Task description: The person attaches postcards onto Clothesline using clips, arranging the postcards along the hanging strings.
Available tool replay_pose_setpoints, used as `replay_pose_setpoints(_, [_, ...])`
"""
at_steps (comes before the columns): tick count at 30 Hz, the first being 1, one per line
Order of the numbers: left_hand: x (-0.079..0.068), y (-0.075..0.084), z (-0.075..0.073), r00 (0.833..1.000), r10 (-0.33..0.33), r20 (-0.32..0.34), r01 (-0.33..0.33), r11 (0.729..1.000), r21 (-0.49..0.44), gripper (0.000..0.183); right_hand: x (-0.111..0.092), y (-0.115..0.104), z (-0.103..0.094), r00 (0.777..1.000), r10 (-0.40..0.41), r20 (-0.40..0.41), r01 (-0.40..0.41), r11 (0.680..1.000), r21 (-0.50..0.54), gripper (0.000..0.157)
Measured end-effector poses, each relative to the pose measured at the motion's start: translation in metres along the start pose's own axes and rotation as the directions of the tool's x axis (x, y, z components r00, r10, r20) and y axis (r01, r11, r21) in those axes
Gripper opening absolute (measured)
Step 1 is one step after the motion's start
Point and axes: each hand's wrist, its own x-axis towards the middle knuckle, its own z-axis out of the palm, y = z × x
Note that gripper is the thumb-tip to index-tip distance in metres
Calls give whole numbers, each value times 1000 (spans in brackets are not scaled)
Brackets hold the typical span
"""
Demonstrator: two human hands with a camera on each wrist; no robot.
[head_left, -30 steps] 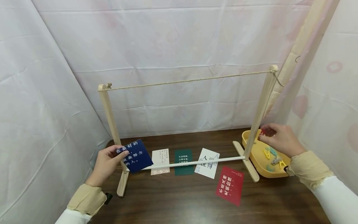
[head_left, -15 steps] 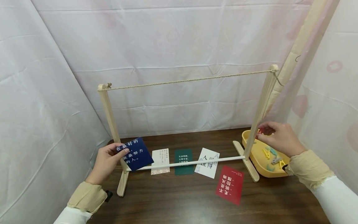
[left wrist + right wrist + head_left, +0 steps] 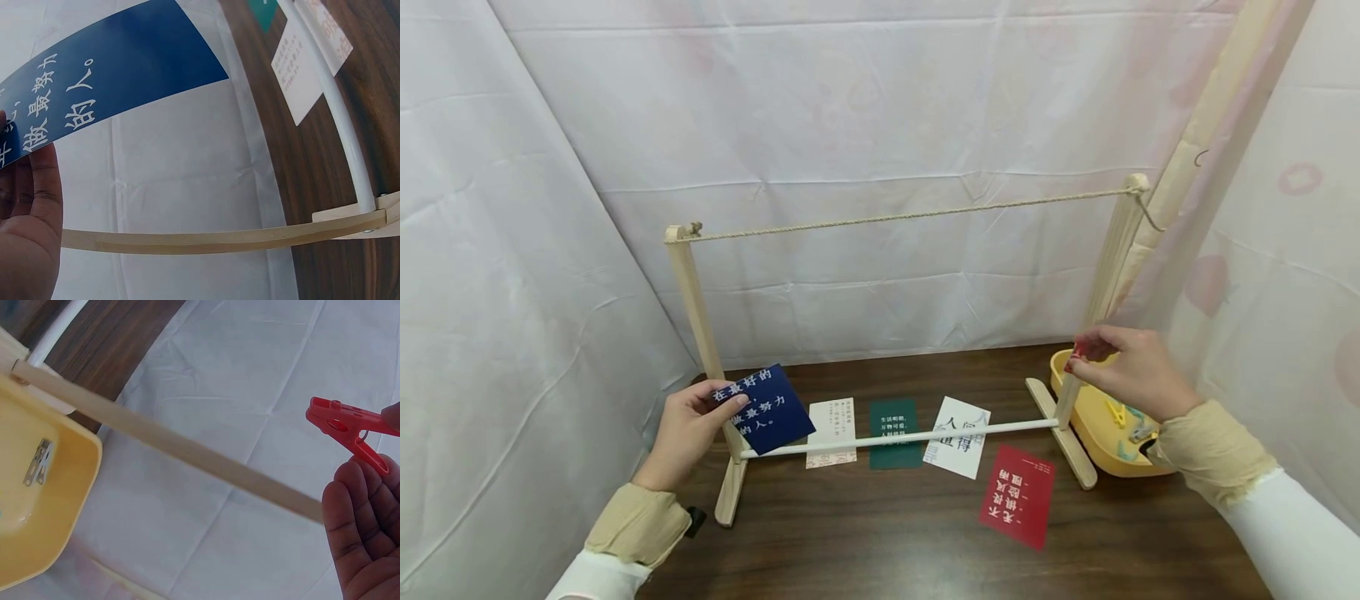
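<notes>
Between thumb and fingers, my left hand (image 3: 683, 429) pinches a dark blue card (image 3: 769, 410) with white writing, held in front of the left post. In the left wrist view the blue card (image 3: 144, 56) stands tilted, its printed side showing. My right hand (image 3: 1138, 371) pinches a red clothespin (image 3: 1077, 354) in front of the right post. The right wrist view shows the red clothespin (image 3: 347, 425) gripped by its handles, with nothing in its jaws. A jute rope (image 3: 902, 217) runs between the tops of the two posts, above both hands.
A yellow tray (image 3: 1101, 454) with several clothespins stands at the right. Under the white crossbar (image 3: 880, 438) lie a cream card (image 3: 831, 421), a green card (image 3: 893, 417) and a white card (image 3: 951, 454). A red card (image 3: 1018, 500) lies nearer. A white curtain (image 3: 865, 308) hangs behind.
My right hand has moved left from over the yellow tray, carrying the red clothespin to the front of the right post. My left hand has raised the blue card slightly.
</notes>
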Motion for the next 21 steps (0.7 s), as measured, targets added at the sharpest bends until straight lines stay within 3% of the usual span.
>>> replay_pose_setpoints(21, [6,5,-1,998,49,-29,-49,999,0,20,19,-22,15,990,-140,-11,140,990,7,23])
